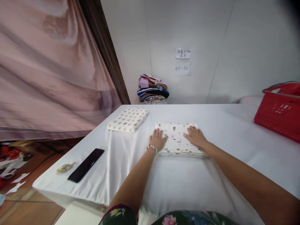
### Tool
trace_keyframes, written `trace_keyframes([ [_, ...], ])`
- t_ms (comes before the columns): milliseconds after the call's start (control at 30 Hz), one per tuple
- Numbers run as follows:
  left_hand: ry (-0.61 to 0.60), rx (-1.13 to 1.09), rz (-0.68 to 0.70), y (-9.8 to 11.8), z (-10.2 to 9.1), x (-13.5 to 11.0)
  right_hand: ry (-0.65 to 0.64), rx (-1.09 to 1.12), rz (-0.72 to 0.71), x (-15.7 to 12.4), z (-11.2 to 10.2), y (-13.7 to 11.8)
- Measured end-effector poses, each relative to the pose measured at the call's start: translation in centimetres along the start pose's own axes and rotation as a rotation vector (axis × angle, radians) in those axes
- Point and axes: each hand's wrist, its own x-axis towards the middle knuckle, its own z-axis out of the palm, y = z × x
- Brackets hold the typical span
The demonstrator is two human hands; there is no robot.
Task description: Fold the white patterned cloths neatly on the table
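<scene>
A folded white cloth point(177, 139) with small animal and plant prints lies in front of me on the table, its layered edge facing me. Flat on its left side rests my left hand point(158, 139), fingers spread, with a bracelet at the wrist. My right hand point(195, 136) presses on the cloth's right part, fingers stretched out. Neither hand grips anything. To the left of it, farther back, sits a second folded white cloth point(127, 120) patterned with grey shapes and a few coloured ones.
The table point(131, 168) has a white cover. On its left lie a black flat device point(86, 165) and a beige tangled bundle point(65, 167). A red basket point(280, 109) stands at the right. Behind the far edge is a stack of folded fabrics point(152, 89). A pink curtain point(53, 68) hangs left.
</scene>
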Motion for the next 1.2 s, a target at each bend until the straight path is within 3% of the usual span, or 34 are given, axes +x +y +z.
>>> trace_keyframes([
  [100, 0.111, -0.032, -0.070, 0.0, -0.3, -0.1, -0.001, 0.089, 0.016, -0.6, -0.4, 0.9],
  [233, 0.165, -0.067, -0.195, -0.1, -0.9, -0.1, 0.041, 0.265, 0.171, -2.8, -0.5, 1.8],
  [367, 0.011, -0.156, -0.355, -0.7, -2.2, 0.7, 0.082, 0.441, 0.350, -5.0, -1.0, 2.1],
  [467, -0.068, -0.176, -0.402, -1.3, -2.9, 1.3, 0.088, 0.525, 0.429, -5.7, -1.5, 2.2],
  [633, -0.081, -0.174, -0.379, -1.4, -2.8, 0.6, 0.105, 0.618, 0.424, -5.3, -1.6, 2.7],
  [900, -0.095, -0.165, -0.324, -2.6, -2.1, -3.5, 0.043, 0.774, 0.330, -5.7, -1.4, 4.5],
  [1000, 0.022, -0.074, -0.294, -1.8, -2.6, -3.7, 0.101, 0.641, 0.352, -3.9, -2.0, 4.3],
  [1100, 0.201, 0.015, -0.134, -0.5, -2.7, -2.9, 0.155, 0.513, 0.364, -0.8, -2.6, 4.0],
  [1200, 0.191, 0.042, -0.001, 0.2, -1.8, -1.8, 0.162, 0.450, 0.388, 2.0, -2.7, 3.7],
])
